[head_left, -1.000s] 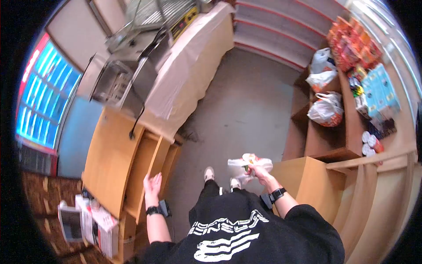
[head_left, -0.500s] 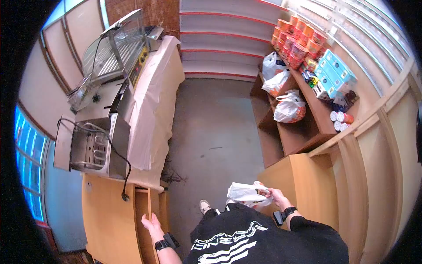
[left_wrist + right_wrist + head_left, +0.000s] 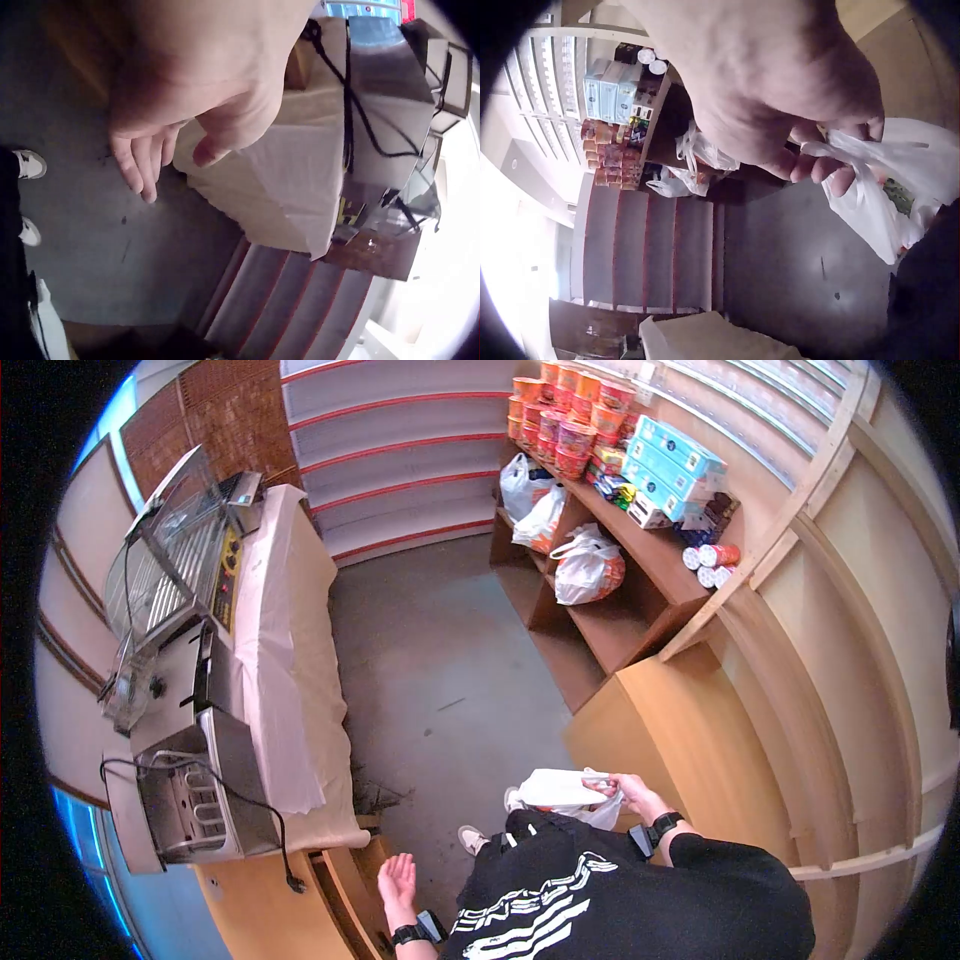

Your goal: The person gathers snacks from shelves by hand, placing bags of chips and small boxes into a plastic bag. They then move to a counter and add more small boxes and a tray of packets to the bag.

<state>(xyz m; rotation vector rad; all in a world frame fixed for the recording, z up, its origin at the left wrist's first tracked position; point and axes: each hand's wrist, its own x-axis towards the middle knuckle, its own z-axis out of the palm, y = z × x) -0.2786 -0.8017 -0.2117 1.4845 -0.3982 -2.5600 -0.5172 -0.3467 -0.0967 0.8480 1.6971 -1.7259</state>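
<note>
My right hand point(image 3: 635, 797) grips the handles of a white plastic bag point(image 3: 560, 788), which hangs in front of my body. In the right wrist view the fingers of the right hand point(image 3: 780, 112) curl round the bunched handles, and something green shows inside the bag point(image 3: 870, 217). My left hand point(image 3: 398, 882) holds nothing; its fingers are relaxed, near the wooden cabinet point(image 3: 260, 905) at the lower left. The left wrist view shows the left hand point(image 3: 202, 97) hanging over the floor, fingers loosely extended.
Brown shelving point(image 3: 650, 565) at the right carries stacked cups point(image 3: 572, 435), blue boxes point(image 3: 675, 465) and white bags point(image 3: 588, 567). Grey shelves with red edges point(image 3: 400, 455) stand at the back. On the left are a cloth-covered table point(image 3: 290, 690), a metal appliance point(image 3: 190, 800) and its dangling cord point(image 3: 283, 840).
The head view has swung toward the right, so the shelving sits further left in it. My left hand has moved away from the wooden cabinet's edge. The right hand still holds the bag.
</note>
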